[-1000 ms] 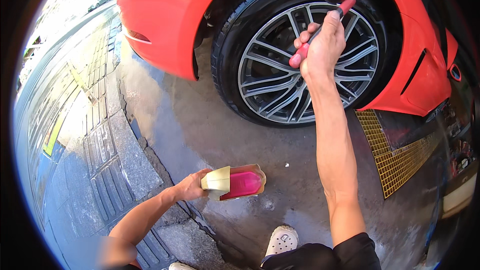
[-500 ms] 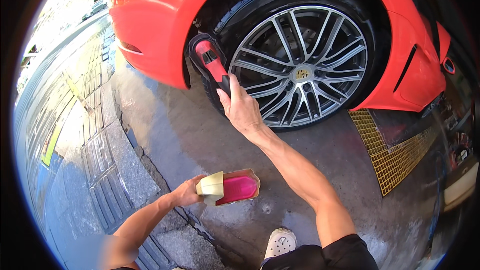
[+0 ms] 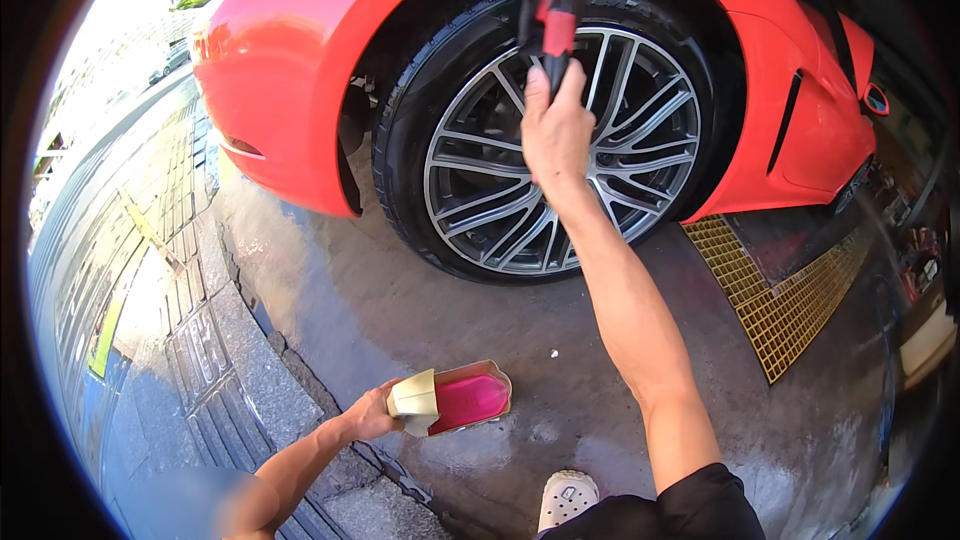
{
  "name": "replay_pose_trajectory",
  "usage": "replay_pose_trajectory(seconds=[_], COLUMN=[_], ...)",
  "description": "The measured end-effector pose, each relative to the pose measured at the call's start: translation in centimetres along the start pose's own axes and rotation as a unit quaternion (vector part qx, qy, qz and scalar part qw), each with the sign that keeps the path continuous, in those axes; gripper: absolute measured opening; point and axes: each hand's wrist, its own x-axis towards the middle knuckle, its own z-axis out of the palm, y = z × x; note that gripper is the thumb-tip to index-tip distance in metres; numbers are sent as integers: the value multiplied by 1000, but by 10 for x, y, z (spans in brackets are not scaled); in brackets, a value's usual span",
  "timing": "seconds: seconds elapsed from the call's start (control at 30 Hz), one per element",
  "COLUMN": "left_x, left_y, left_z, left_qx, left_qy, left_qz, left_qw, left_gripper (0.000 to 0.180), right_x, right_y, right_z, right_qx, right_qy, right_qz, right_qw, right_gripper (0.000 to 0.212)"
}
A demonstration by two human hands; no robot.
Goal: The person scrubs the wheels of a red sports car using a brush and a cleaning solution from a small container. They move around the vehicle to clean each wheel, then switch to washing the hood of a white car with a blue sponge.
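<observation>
My right hand (image 3: 558,135) is closed round the black handle of a red and black applicator brush (image 3: 560,15). The brush's dark pad lies over the upper part of the black tyre (image 3: 398,155), by the top of the grey spoked wheel rim (image 3: 480,202); whether it presses on the rubber is hard to tell. Low and to the left, my left hand (image 3: 370,414) grips the end of a cut-open, pale yellow plastic jug (image 3: 414,396). Bright pink liquid (image 3: 472,400) lies in the jug's open part. My left fingers are partly hidden behind it.
The red car body (image 3: 275,70) arches over the wheel. A yellow floor grating (image 3: 760,310) lies to the right on the wet concrete. On the left runs a stone kerb (image 3: 270,380) beside paving. One pale perforated clog (image 3: 569,498) shows at the bottom.
My right hand has swept the brush up and to the right, from the tyre's left side to its top. The left hand still holds the jug in nearly the same place.
</observation>
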Motion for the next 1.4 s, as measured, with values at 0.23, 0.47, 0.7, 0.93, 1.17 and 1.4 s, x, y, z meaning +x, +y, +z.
replay_pose_trajectory(seconds=[0.23, 0.47, 0.7, 0.93, 1.17, 1.4], left_x=[-3, -2, 1, 3, -7, -6], left_y=[7, -9, -3, -14, 3, 16], left_z=[-5, -4, -1, 0, -5, -2], left_qx=[3, -23, -35, -18, 24, 1], left_qy=[-12, 19, -1, 8, 12, 19], left_qz=[-1, 18, 12, 23, 30, 34], left_qw=[1000, 999, 999, 1000, 999, 999], left_gripper=[83, 64, 74, 70, 57, 69], right_x=[-53, 87, 90, 54, 111, 66], right_y=[-23, 28, 168, 217, 137, 237], right_z=[5, -96, -200, -246, -202, -201], right_qx=[-199, -362, -420, -397, -314, -306], right_qy=[-259, -59, -42, -12, 10, 29], right_qz=[-299, -347, -80, 69, -253, 30], right_qw=[897, 863, 903, 915, 915, 951], right_gripper=[55, 52, 56, 54, 53, 51])
